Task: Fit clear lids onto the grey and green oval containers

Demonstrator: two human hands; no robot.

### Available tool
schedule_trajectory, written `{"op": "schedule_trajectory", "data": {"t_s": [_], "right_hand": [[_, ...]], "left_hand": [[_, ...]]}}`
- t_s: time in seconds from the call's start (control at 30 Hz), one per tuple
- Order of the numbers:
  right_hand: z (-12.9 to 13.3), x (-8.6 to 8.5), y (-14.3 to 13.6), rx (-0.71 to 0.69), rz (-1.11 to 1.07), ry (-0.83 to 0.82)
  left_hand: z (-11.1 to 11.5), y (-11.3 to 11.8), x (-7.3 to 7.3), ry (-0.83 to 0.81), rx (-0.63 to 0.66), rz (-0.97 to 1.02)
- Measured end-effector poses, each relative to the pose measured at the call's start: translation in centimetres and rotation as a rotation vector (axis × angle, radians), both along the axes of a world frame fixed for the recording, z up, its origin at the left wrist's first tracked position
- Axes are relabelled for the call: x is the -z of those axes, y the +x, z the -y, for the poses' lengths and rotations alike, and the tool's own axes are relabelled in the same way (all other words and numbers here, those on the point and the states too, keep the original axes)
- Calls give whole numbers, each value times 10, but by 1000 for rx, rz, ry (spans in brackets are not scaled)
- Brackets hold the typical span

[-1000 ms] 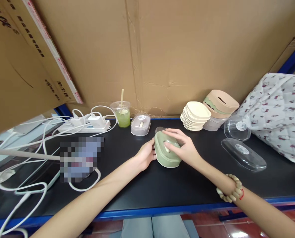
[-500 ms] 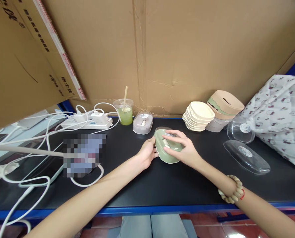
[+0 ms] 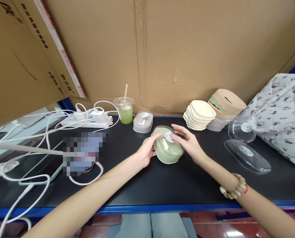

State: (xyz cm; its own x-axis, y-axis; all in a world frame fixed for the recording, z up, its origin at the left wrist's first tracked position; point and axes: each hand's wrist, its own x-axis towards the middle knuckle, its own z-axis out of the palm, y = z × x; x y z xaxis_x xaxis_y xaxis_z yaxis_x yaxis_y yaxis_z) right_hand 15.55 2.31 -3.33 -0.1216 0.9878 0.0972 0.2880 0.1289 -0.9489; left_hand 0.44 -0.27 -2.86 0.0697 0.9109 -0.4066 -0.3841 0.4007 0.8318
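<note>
A green oval box (image 3: 168, 153) with a clear lid, a round white sticker and a pale handle on top is tilted over the black table. My left hand (image 3: 148, 148) grips its left side, thumb on the lid and fingers beneath. My right hand (image 3: 189, 142) is at the right edge of the lid, fingers apart, the thumb near the sticker. Behind my left hand stands a similar grey-mauve box (image 3: 143, 122) with its own sticker and handle.
At the back right are stacked cream trays (image 3: 199, 114), nested beige containers (image 3: 225, 102) and clear lids (image 3: 248, 155) beside a patterned cloth (image 3: 281, 119). A green drink (image 3: 126, 114), a power strip (image 3: 95, 122), white cables and a blurred phone (image 3: 85, 153) are on the left.
My right hand has lifted off the handle and moved right, uncovering the sticker. My left thumb has come over onto the lid.
</note>
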Motion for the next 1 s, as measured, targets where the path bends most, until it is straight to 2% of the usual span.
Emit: {"op": "schedule_trajectory", "data": {"t_s": [0.07, 0.2, 0.3, 0.4, 0.53, 0.63, 0.7, 0.8, 0.93, 1.0], "right_hand": [[-1, -3, 0, 38, -66, -155], [2, -9, 0, -145, -139, -395], [6, -12, 0, -246, -114, -433], [9, -14, 1, -274, -83, -434], [10, -21, 6, -393, 34, -552], [8, -28, 8, -340, -23, -515], [5, -29, 9, -218, -128, -471], [-1, -27, 8, -51, -214, -443], [-10, -19, 0, -22, -198, -443], [-13, -18, -7, -29, -109, -417]], "left_hand": [[1, 0, -1, 41, 11, -9], [1, 0, -2, 158, -7, -64], [0, -1, 0, 234, 1, -112], [-1, -2, 3, 266, 10, -96], [-1, -1, 0, 229, -33, -54], [-3, -1, -5, 252, 20, -57], [-7, -3, -5, 299, -27, -180], [-13, -8, -1, 439, -194, -553], [-23, -21, 11, 951, -258, -1012], [-26, -28, 15, 1133, -291, -1193]]}}
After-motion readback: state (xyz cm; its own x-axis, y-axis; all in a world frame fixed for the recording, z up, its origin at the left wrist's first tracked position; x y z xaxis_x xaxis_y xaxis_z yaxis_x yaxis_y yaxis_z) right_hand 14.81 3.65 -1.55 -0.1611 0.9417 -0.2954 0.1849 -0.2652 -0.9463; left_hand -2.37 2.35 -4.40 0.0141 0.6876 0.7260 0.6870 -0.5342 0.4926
